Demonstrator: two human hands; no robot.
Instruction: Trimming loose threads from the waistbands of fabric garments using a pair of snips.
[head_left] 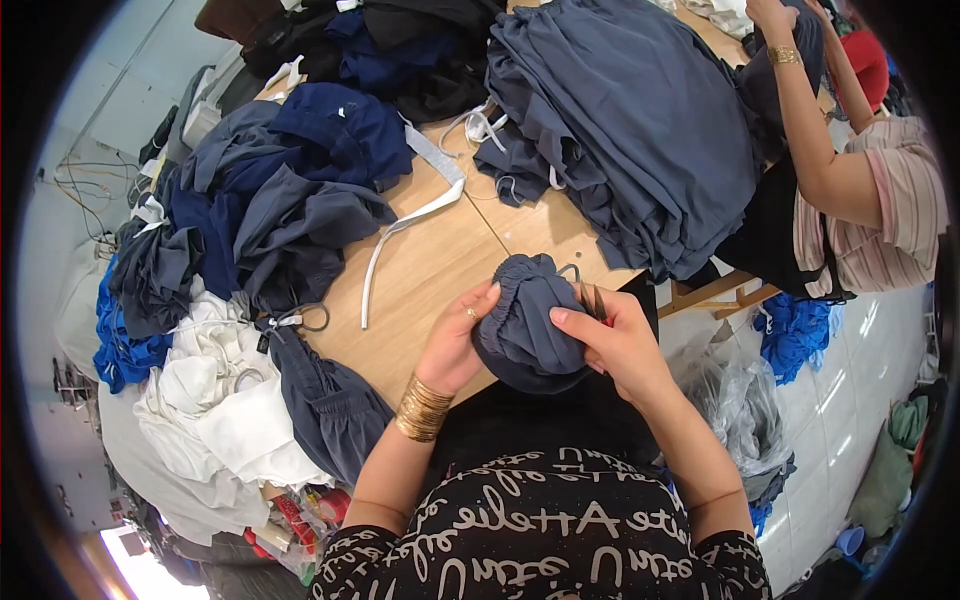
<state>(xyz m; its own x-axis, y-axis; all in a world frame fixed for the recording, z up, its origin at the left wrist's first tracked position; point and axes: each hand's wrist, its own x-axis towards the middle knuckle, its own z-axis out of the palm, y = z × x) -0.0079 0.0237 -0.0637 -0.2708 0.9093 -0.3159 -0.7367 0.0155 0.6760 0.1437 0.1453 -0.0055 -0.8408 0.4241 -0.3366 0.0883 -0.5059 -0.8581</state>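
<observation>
Mixed blue, grey and white garments (230, 300) are lying heaped at far left on the wooden counter (430, 270). Left hand (458, 340) is gripping the bunched grey garment (525, 325) above the counter's near edge, fingers curled. Right hand (615, 340) is pinching its other side, also clutching small snips (592, 298). Another person's arm (810, 130) is reaching over the grey stack (630, 120).
</observation>
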